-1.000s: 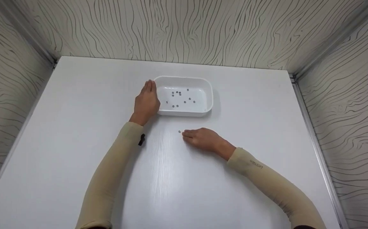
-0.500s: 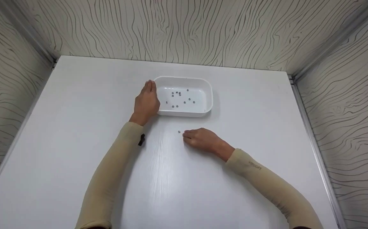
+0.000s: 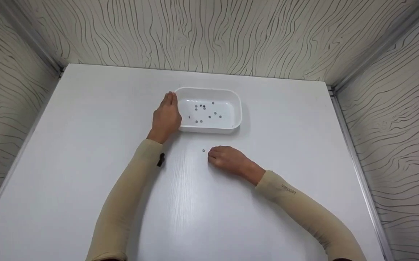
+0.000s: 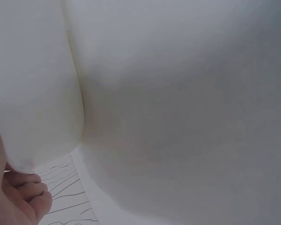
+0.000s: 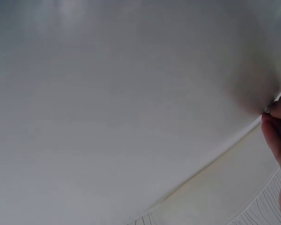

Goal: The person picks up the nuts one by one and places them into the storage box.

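Observation:
My left hand (image 3: 166, 117) grips the left end of a white plastic box (image 3: 209, 129); in the left wrist view its curled fingers (image 4: 30, 191) hold the box's rim at a corner. Inside the box lie several tiny grey metal pieces (image 3: 215, 113) that look like nuts. Below the box, my right hand (image 3: 229, 158) is down at the tabletop. Its thumb and finger pinch a tiny metal nut (image 5: 267, 111), mostly hidden, at the edge of the right wrist view. Another small nut (image 3: 203, 150) lies on the table just left of the right fingertips, apart from them.
The white table (image 3: 296, 119) extends around the box and both arms. Patterned walls (image 3: 223, 36) rise along its back and sides, with metal framing strips (image 3: 361, 174) at the corners and right edge.
My right fingers have curled inward from a straighter pose, staying near the same spot. The left hand still holds the box, and the loose nut on the table stays beside the right hand.

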`<state>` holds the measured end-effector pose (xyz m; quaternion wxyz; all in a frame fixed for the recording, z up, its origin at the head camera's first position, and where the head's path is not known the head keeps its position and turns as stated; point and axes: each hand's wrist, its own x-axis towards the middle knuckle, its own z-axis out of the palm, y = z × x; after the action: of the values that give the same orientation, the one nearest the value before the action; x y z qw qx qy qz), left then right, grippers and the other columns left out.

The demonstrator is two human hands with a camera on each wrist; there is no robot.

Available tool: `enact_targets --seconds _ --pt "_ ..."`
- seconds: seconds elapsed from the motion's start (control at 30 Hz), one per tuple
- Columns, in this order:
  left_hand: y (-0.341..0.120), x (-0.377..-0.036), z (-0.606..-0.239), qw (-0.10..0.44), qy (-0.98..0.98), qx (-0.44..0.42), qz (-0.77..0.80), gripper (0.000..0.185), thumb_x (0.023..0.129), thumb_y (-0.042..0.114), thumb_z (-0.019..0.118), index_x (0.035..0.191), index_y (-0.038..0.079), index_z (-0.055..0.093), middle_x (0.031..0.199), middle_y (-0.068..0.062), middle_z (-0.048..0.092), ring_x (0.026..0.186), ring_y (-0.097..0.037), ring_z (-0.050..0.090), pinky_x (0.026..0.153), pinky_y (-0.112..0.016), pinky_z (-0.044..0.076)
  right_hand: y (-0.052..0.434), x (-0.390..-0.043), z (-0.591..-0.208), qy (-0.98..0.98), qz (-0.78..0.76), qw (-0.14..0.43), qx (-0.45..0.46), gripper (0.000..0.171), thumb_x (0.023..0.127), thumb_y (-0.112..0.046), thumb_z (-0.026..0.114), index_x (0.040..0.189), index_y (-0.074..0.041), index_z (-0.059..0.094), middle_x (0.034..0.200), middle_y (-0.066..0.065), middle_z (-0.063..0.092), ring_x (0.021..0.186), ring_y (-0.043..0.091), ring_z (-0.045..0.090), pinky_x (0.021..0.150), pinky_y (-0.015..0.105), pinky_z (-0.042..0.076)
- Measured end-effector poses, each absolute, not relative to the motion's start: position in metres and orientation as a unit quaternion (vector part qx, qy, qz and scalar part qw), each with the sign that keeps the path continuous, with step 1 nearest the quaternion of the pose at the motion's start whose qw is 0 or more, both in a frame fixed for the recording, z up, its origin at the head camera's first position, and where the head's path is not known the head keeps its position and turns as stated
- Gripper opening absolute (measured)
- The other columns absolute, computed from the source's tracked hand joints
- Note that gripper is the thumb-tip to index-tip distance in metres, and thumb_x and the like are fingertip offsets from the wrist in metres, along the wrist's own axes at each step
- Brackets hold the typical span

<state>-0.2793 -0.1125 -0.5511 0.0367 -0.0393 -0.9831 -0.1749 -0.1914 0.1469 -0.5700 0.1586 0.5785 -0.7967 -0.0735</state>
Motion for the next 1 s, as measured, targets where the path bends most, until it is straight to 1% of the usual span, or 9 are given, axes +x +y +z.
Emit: enact_targets --seconds 0.23,0.47,0.7,0.8,1.0 --pt "-0.113 -0.280 -0.552 0.035 -0.981 -0.043 -0.186 0.054 0.112 0.013 0.034 0.162 -0.007 0.028 0.169 -0.026 0.032 0.160 -0.037 0.031 0.130 -0.049 0.034 0.146 -0.189 -0.569 -0.813 -0.076 0.128 0.563 0.013 0.090 0.000 0.076 0.100 -0.007 0.076 0.101 0.002 0.078 0.097 0.015 0.072 0.085 0.023 0.063" --pt "-0.114 -0.280 -0.553 0.037 -0.981 -0.043 -0.185 0.054 0.111 0.014 0.033 0.162 -0.007 0.029 0.169 -0.026 0.033 0.159 -0.038 0.032 0.128 -0.049 0.037 0.146 -0.186 -0.569 -0.806 -0.113 0.135 0.565 0.013 0.091 -0.002 0.077 0.103 -0.006 0.076 0.102 0.003 0.077 0.096 0.015 0.073 0.077 0.022 0.064" --pt "-0.114 -0.280 -0.552 0.026 -0.981 -0.041 -0.185 0.056 0.112 0.015 0.032 0.162 -0.007 0.026 0.170 -0.026 0.031 0.160 -0.037 0.030 0.129 -0.049 0.035 0.146 -0.184 -0.567 -0.806 -0.129 0.131 0.562 0.017 0.092 -0.005 0.077 0.109 -0.007 0.077 0.113 0.004 0.080 0.103 0.014 0.077 0.079 0.024 0.065" --pt "-0.114 -0.280 -0.553 0.027 -0.982 -0.040 -0.185 0.055 0.112 0.015 0.031 0.162 -0.006 0.026 0.170 -0.025 0.031 0.160 -0.037 0.031 0.130 -0.049 0.035 0.148 -0.182 -0.568 -0.804 -0.135 0.134 0.564 0.019 0.093 -0.006 0.077 0.112 -0.007 0.077 0.117 0.005 0.080 0.105 0.015 0.078 0.077 0.025 0.066" --pt "-0.113 -0.281 -0.552 0.030 -0.982 -0.043 -0.180 0.055 0.112 0.015 0.030 0.162 -0.007 0.026 0.170 -0.026 0.031 0.160 -0.038 0.031 0.130 -0.049 0.034 0.151 -0.180 -0.571 -0.800 -0.148 0.146 0.563 0.025 0.094 -0.006 0.075 0.118 -0.007 0.078 0.121 0.007 0.079 0.107 0.016 0.079 0.076 0.026 0.066"
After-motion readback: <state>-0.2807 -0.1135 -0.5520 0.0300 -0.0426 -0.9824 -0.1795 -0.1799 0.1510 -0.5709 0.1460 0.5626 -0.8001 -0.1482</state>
